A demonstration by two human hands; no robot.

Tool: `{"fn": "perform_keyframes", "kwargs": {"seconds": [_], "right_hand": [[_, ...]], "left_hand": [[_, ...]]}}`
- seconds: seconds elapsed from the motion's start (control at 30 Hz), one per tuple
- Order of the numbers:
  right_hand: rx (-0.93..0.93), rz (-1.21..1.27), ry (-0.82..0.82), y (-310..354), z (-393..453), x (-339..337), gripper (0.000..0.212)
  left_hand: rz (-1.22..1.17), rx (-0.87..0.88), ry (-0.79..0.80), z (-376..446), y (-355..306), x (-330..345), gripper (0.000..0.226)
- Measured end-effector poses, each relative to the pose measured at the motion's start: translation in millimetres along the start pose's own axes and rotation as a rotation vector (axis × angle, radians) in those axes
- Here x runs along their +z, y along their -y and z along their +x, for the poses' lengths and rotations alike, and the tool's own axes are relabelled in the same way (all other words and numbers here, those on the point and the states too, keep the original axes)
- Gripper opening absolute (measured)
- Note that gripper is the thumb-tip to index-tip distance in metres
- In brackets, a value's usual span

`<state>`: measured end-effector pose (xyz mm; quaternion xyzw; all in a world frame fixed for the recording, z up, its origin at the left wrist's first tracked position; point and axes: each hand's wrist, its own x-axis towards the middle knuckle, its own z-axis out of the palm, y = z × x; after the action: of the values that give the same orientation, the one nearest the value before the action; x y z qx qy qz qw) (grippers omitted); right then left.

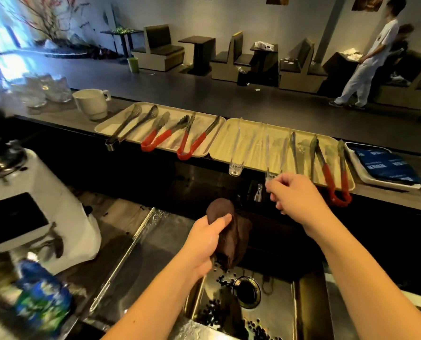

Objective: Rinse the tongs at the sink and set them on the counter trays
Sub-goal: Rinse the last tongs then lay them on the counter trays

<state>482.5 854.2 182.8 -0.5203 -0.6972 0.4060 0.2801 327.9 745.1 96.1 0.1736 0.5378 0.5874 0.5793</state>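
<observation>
As I set the clear tongs (273, 153) on the right tray (219, 153), the good way is to lay them flat, parallel to the pairs already there, with the arms on the tray and only the joined end over the front edge, so they cannot slide off into the sink (307, 305). I judge this step almost finished; I should let go gently and not push them against their neighbours.

They lie near the middle of this tray, with their joined end hanging over the front edge. Another clear pair (237, 148) is to their left, and toward the right edge are a steel pair (294, 149) and a red-handled pair (332, 173), whose loop also hangs over the front edge. The left tray (101, 128), just beside this one, carries more tongs, steel and red-handled.

My right hand (295, 192) is at the front edge of the right tray, fingers loosely curled at the joined end of the clear tongs. It seems to pinch this end lightly, but motion blur makes it hard to be sure that the fingers really touch it.

My left hand (204, 241) is clenched around a brown cloth (226, 231), held above the sink. Small dark beads lie on the sink bottom around the drain (247, 292).
</observation>
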Motion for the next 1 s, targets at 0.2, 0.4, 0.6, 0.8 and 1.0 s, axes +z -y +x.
{"fn": "perform_keyframes", "kwargs": {"seconds": [0.2,0.4,0.6,0.8,1.0], "right_hand": [[-0.125,0.045,0.194,34.8,-30.8,93.7,0.02],[-0.26,-0.033,0.418,65.7,-80.9,219.3,0.022],[-0.334,-0.012,0.748,101.9,-151.0,357.3,0.027],[-0.373,-0.025,0.992,143.5,-247.4,473.3,0.022],[-0.36,-0.007,1.215,188.3,-348.2,564.4,0.021]], "left_hand": [[-0.045,0.041,-0.178,-39.9,-2.7,-85.0,0.01],[-0.099,0.138,-0.432,-109.6,2.0,-194.6,0.014],[-0.294,0.239,-0.737,-192.1,23.6,-314.2,0.013],[-0.477,0.251,-0.921,-292.4,41.6,-429.1,0.013],[-0.554,0.269,-1.037,-385.6,61.5,-519.8,0.011]]}}
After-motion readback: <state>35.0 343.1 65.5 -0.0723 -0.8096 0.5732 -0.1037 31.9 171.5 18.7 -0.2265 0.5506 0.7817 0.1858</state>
